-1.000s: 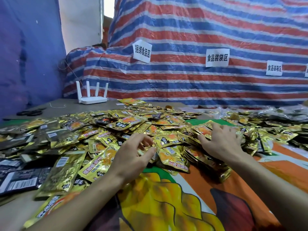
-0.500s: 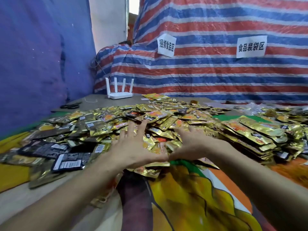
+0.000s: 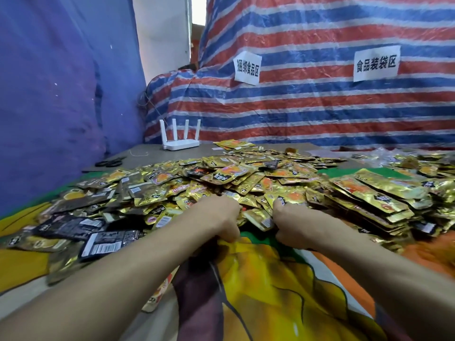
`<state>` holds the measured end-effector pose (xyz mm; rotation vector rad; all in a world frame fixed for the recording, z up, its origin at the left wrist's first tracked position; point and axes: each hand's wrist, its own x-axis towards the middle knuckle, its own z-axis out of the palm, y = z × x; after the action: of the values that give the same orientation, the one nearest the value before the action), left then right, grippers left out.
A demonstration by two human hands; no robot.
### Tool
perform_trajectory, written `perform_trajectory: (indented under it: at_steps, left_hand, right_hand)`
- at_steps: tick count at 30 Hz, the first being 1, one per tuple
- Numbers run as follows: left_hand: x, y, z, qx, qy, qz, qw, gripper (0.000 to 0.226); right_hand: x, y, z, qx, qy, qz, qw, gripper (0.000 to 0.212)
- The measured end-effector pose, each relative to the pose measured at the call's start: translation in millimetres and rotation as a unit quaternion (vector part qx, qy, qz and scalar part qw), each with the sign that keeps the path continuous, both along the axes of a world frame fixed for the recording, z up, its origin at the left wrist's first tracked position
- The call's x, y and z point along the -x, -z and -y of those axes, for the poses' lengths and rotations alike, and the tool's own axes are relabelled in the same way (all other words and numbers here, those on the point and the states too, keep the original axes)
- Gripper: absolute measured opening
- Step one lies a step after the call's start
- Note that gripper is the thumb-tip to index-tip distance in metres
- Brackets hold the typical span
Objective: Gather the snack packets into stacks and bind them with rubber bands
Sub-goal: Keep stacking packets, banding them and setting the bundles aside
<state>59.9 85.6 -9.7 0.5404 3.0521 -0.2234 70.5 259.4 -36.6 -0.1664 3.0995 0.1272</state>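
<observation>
A wide heap of gold foil snack packets (image 3: 234, 178) covers the table in front of me. My left hand (image 3: 221, 221) and my right hand (image 3: 294, 223) sit close together at the heap's near edge. Both have their fingers curled under, and they grip a small bunch of gold packets (image 3: 261, 217) between them. How many packets are in the bunch is hidden by the hands. To the right lies a loose overlapping row of gold packets (image 3: 369, 200). Several black packets (image 3: 105, 239) lie at the left.
A colourful printed cloth (image 3: 270, 279) covers the table's near part. At the back left stand a white router (image 3: 179, 141) and black scissors (image 3: 109, 163). A thin loop (image 3: 139, 153) lies near them. A striped tarp (image 3: 320, 107) with paper labels closes the far side.
My hands came together from apart, then curled from spread flat to gripping packets at the heap's near edge. The view has shifted left.
</observation>
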Motion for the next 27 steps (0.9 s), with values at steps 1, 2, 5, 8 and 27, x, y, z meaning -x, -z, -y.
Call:
perform_trajectory:
  at_steps: [1, 2, 5, 8, 27]
  left_hand:
    - [1, 2, -3, -0.001, -0.001, -0.01, 1.0, 0.022]
    - [2, 5, -6, -0.004, -0.004, -0.023, 1.0, 0.022]
    - [8, 12, -9, 0.0, -0.033, -0.082, 0.996, 0.036]
    - [15, 15, -5, -0.031, -0.082, -0.076, 0.993, 0.05]
    - [46, 1, 61, -0.514, -0.216, 0.219, 0.801, 0.012]
  right_hand:
    - [-1, 1, 1, -0.011, -0.011, -0.018, 1.0, 0.042]
    - [-4, 2, 2, -0.018, -0.018, -0.035, 0.999, 0.031]
    - [-11, 8, 6, -0.005, -0.001, -0.112, 0.994, 0.012]
    - [-12, 16, 6, 0.036, 0.013, -0.173, 0.984, 0.021]
    - [-4, -7, 23, 0.253, -0.018, -0.253, 0.934, 0.035]
